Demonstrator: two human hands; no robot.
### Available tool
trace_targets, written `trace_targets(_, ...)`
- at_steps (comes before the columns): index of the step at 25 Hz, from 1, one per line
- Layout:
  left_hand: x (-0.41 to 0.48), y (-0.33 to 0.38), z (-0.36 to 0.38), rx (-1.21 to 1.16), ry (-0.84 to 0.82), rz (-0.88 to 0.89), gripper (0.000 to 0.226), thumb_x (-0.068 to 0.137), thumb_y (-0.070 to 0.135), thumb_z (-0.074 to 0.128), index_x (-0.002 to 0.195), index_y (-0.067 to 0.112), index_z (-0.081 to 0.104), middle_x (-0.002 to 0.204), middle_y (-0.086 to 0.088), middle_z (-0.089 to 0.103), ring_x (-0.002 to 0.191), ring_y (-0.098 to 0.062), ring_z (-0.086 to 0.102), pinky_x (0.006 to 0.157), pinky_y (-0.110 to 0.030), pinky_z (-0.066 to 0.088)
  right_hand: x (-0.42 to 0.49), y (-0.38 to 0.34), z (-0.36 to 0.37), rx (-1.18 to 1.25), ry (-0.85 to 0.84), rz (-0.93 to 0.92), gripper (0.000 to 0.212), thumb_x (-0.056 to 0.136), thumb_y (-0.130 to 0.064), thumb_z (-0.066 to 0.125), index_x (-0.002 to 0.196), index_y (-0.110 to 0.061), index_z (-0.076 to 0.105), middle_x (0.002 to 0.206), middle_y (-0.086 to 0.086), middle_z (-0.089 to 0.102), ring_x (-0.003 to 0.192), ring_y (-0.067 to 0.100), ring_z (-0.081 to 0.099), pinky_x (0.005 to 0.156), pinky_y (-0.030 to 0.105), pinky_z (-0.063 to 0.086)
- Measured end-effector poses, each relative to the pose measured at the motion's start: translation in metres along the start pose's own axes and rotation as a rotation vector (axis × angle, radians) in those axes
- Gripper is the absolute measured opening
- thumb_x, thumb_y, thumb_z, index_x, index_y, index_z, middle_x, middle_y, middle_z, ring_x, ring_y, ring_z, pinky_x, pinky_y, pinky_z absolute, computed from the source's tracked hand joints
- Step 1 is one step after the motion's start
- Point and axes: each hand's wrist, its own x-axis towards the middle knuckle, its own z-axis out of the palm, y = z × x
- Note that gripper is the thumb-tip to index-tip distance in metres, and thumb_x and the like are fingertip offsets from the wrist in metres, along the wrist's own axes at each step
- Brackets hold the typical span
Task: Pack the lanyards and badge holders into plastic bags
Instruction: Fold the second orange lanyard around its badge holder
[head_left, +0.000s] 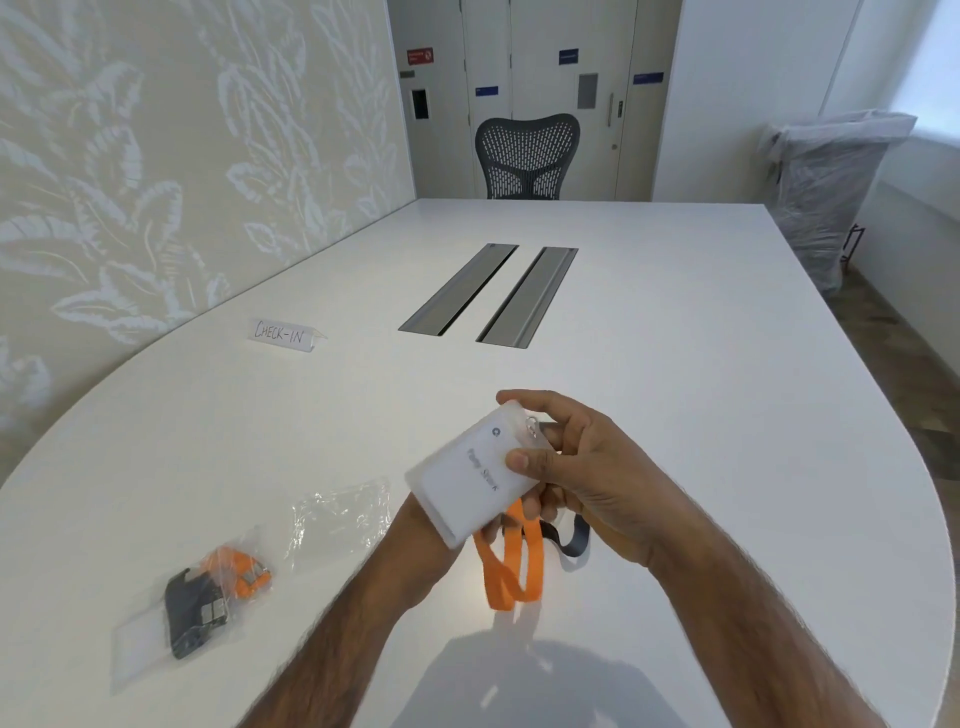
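A frosted badge holder (470, 475) with a name card inside is held above the table's near middle. My right hand (576, 467) grips its upper end, thumb on its face, by the metal clip. My left hand (498, 525) is mostly hidden behind the holder, with fingers on the orange lanyard (506, 564) that hangs in loops below it. A dark strap end (571, 543) trails to the right. An empty clear plastic bag (340, 514) lies flat to the left. Further left lies a filled bag (208, 597) with an orange lanyard and a dark one inside.
A folded paper sign reading CHECK-IN (283, 335) stands at the left of the white table (675, 364). Two metal cable slots (488, 296) run along its middle. A mesh office chair (524, 156) sits at the far end, and a plastic-wrapped object (826, 192) stands at right.
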Motion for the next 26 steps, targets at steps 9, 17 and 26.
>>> trace_targets(9, -0.019, 0.008, -0.001, 0.232, -0.077, -0.058, 0.033, 0.099, 0.047, 0.054, 0.092, 0.021, 0.074, 0.056, 0.006, 0.041, 0.046, -0.014, 0.034, 0.048, -0.026, 0.035, 0.012, 0.024, -0.012, -0.065, 0.571, -0.029, 0.007, 0.097, -0.017, 0.068, 0.099, -0.011, 0.07, 0.074, 0.009, 0.076, 0.057, 0.014, 0.062, 0.057, 0.029, 0.051)
trace_targets(17, -0.005, 0.056, -0.023, -0.059, -0.038, 0.103, 0.026, 0.094, 0.04, 0.066, 0.087, 0.017, 0.078, 0.111, -0.015, 0.078, 0.047, -0.016, 0.063, 0.046, -0.022, 0.048, 0.001, 0.032, -0.001, -0.485, 0.407, -0.023, 0.02, 0.094, -0.021, 0.071, 0.08, -0.009, 0.064, 0.067, 0.001, 0.056, 0.054, 0.013, 0.049, 0.049, 0.025, 0.043)
trace_targets(26, 0.029, 0.055, -0.048, 0.142, -0.036, -0.036, 0.022, 0.1, 0.026, 0.063, 0.109, 0.018, 0.081, 0.1, 0.008, 0.08, 0.057, -0.011, 0.059, 0.053, -0.02, 0.047, -0.029, 0.018, 0.001, -0.122, -0.095, -0.018, 0.038, 0.095, -0.032, 0.068, 0.086, 0.005, 0.06, 0.069, 0.003, 0.059, 0.06, 0.02, 0.048, 0.053, 0.027, 0.034)
